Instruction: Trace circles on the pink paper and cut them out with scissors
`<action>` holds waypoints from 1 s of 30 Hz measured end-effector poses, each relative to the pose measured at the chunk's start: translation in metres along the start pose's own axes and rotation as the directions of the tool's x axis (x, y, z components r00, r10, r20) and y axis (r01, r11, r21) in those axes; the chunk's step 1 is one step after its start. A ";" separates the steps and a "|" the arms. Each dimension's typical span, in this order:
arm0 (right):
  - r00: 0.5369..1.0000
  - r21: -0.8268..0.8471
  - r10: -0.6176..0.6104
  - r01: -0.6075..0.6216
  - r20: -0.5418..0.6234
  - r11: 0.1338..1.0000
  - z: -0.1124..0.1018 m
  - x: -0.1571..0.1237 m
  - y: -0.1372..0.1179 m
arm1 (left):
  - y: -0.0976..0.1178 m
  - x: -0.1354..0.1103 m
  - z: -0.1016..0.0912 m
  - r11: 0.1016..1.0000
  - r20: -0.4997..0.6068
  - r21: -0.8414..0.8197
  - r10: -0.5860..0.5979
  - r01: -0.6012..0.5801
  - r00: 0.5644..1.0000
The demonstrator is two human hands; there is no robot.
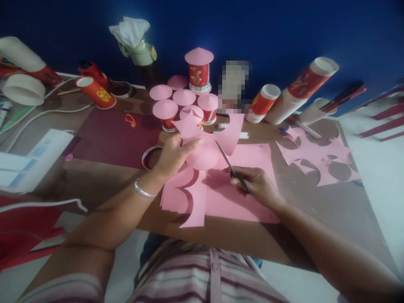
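Observation:
My left hand (176,153) pinches a sheet of pink paper (205,153) with a partly cut round shape, its thumb lying on top. In my right hand (255,185) is a pair of scissors (233,170) with a dark handle, the blades at the right edge of the round shape. A curved strip of the paper (235,132) rises to the right of the blades, and another scrap strip hangs down in front. Under the hands lies a stack of pink sheets (252,206). Beyond them stand several red paper cups with pink cone tops (165,109), one raised above the others (199,71).
Pink paper offcuts with round holes (315,155) lie at the right. Stacked paper cups (299,92) and a cup of pens (318,111) stand behind them. At left are a roll of tape (153,158), a dark red sheet (116,139), a white box (38,160) and a cable (59,111).

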State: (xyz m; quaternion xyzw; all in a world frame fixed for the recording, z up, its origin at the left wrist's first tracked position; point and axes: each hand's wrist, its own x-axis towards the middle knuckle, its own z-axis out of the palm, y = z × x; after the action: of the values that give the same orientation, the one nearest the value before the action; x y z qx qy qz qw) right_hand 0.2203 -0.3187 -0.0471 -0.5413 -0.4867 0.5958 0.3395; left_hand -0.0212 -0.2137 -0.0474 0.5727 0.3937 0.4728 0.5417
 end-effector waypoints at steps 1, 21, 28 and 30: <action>1.000 0.005 -0.001 0.001 0.004 1.000 0.000 0.000 0.000 | 0.000 0.000 0.000 1.000 -0.001 -0.003 -0.004 0.004 1.000; 1.000 -0.007 0.017 -0.017 0.000 1.000 -0.001 0.000 0.002 | -0.001 0.000 -0.006 1.000 0.055 0.015 -0.027 0.026 0.998; 0.999 -0.002 0.034 -0.034 0.003 0.999 -0.001 0.001 0.002 | -0.001 0.002 -0.009 0.998 0.094 0.057 0.001 -0.006 0.996; 0.999 0.011 0.034 -0.034 0.007 0.999 -0.001 0.001 0.003 | -0.001 0.002 -0.010 0.997 0.109 0.073 0.008 -0.016 0.994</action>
State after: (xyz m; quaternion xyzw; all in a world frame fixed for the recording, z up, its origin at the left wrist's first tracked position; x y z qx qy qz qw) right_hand 0.2210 -0.3181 -0.0499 -0.5453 -0.4753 0.6061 0.3306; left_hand -0.0302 -0.2087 -0.0484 0.6197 0.3774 0.4292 0.5380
